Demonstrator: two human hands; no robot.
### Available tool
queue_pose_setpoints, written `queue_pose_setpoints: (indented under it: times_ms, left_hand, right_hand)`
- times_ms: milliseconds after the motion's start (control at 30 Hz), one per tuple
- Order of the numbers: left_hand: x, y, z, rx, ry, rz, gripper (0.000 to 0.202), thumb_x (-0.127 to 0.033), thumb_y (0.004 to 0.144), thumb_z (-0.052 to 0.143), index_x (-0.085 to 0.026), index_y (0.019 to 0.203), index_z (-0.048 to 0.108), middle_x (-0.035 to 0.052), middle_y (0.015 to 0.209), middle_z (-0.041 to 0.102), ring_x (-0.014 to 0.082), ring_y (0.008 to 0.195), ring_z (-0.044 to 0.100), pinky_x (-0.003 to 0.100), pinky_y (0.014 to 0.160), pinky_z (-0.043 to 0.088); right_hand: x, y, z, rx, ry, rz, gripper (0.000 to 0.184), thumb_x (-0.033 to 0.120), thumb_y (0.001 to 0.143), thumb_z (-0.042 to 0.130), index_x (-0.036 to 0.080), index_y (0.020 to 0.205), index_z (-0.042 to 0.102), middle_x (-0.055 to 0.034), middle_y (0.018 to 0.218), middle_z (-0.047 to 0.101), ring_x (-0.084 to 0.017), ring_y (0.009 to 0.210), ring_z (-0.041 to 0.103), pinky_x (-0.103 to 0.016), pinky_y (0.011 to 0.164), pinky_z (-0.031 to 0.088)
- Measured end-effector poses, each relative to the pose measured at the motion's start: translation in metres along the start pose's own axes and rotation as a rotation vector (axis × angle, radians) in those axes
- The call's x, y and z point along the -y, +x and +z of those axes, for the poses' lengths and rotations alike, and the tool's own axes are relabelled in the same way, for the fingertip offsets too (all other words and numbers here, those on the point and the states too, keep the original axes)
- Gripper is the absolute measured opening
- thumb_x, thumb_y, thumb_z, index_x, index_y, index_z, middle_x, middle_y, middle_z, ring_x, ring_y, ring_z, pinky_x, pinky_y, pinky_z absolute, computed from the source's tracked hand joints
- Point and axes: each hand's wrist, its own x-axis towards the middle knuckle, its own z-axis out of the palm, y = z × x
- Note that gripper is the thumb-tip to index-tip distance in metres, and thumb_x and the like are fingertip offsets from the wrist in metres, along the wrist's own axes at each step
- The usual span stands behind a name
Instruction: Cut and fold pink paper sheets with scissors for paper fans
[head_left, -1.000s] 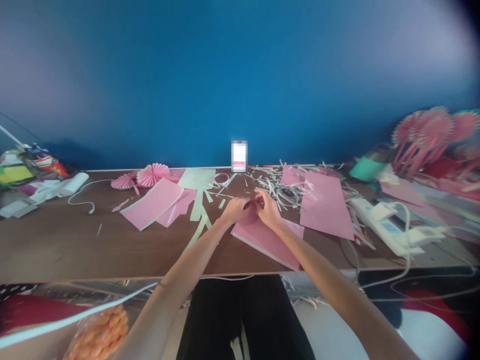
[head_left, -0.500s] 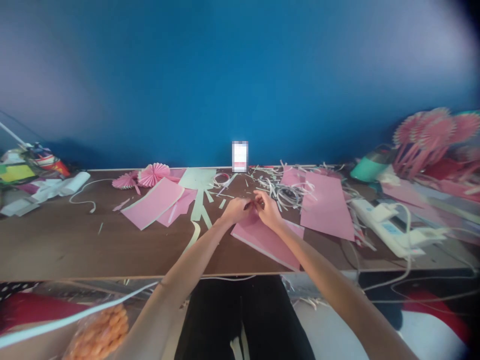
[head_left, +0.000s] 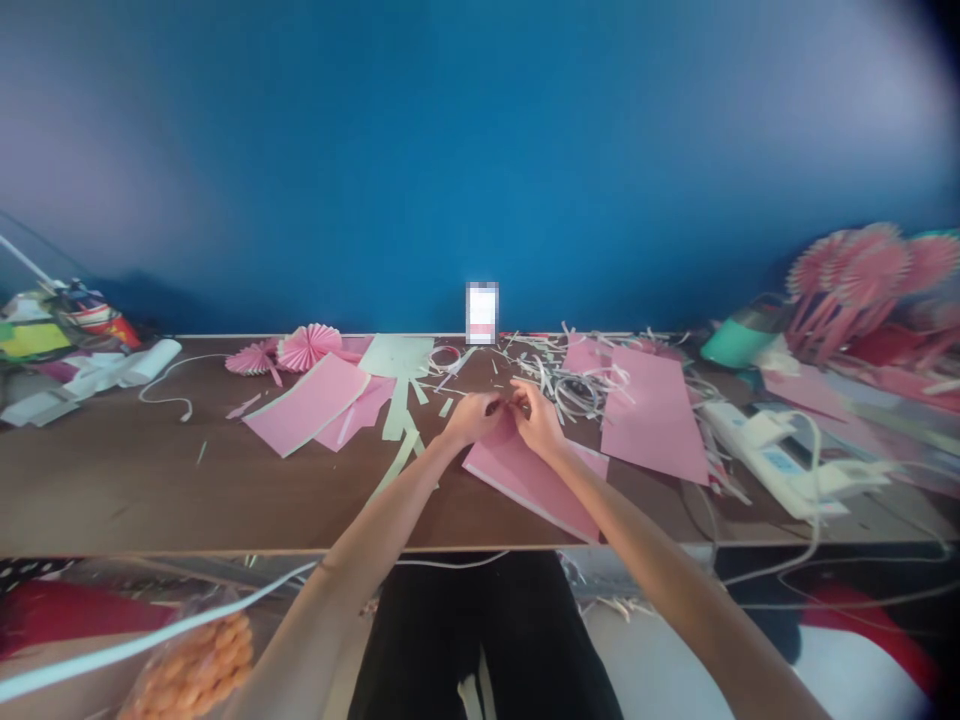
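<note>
Fingertips of the left hand (head_left: 471,420) and right hand (head_left: 536,422) come together, pinching a small dark piece (head_left: 494,407) between them; it is too small to tell what it is. Directly beneath the grip lies a pink sheet (head_left: 529,480), resting on a wooden table (head_left: 150,490). Just beyond the grip and to its right, white paper scraps (head_left: 562,380) pile up in curls, with another pink sheet (head_left: 652,415) past them. Left of the grip are a pale green cutout (head_left: 396,357), its long strips trailing toward the table's near edge, and a third pink sheet (head_left: 304,405). Two pink paper fans (head_left: 307,347) sit farther left, well apart from the hands. Far right of the grip are a white power strip (head_left: 772,465) with cables, a teal cup (head_left: 739,340) and more pink fans (head_left: 855,265). Straight ahead, a blurred white card (head_left: 481,312) stands against the blue wall (head_left: 480,150).
</note>
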Motion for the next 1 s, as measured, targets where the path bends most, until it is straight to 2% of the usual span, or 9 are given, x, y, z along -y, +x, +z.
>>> queue_pose_setpoints:
  times_ms: [133,400,633,833,1000]
  left_hand:
    - [0.002,0.001,0.001,0.009,-0.055,-0.010,0.020,-0.021,0.082,0.047,-0.018,0.088,0.067,0.0041,0.076,0.068,0.0158,0.066,0.059,0.025,0.064,0.042]
    - [0.003,0.001,0.002,0.025,-0.131,0.023,0.022,-0.018,0.082,0.046,-0.017,0.087,0.067,0.0035,0.079,0.069,0.0148,0.069,0.060,0.024,0.063,0.041]
    - [0.003,0.002,0.001,0.040,-0.189,0.017,0.025,-0.018,0.081,0.049,-0.015,0.094,0.070,0.0025,0.078,0.069,0.0130,0.067,0.059,0.022,0.063,0.042]
    - [0.001,0.002,-0.001,0.050,-0.270,-0.005,0.029,-0.014,0.079,0.049,-0.016,0.098,0.070,0.0025,0.086,0.071,0.0146,0.075,0.063,0.023,0.071,0.045]
    - [0.000,0.003,-0.002,0.036,-0.287,-0.029,0.028,-0.015,0.079,0.048,-0.015,0.095,0.070,0.0030,0.085,0.071,0.0152,0.076,0.063,0.024,0.071,0.046]
  right_hand:
    - [0.000,0.000,0.001,-0.015,-0.004,0.001,0.039,0.018,0.083,0.049,0.021,0.122,0.046,-0.0044,0.090,0.062,-0.018,0.077,0.059,-0.034,0.077,0.048]
    - [-0.003,-0.002,0.005,-0.019,-0.070,-0.017,0.039,0.018,0.084,0.049,0.021,0.123,0.045,-0.0050,0.089,0.063,-0.020,0.078,0.060,-0.034,0.076,0.048]
    - [-0.008,-0.003,0.010,-0.006,-0.163,-0.028,0.040,0.015,0.083,0.048,0.020,0.123,0.046,-0.0056,0.091,0.064,-0.020,0.078,0.061,-0.033,0.073,0.048]
    - [-0.007,-0.004,0.011,0.002,-0.236,-0.040,0.040,0.015,0.083,0.048,0.021,0.122,0.048,-0.0069,0.096,0.064,-0.020,0.078,0.061,-0.032,0.072,0.048]
    - [-0.005,-0.004,0.011,0.020,-0.270,-0.051,0.042,0.013,0.082,0.047,0.022,0.123,0.047,-0.0067,0.099,0.064,-0.021,0.083,0.061,-0.032,0.073,0.048]
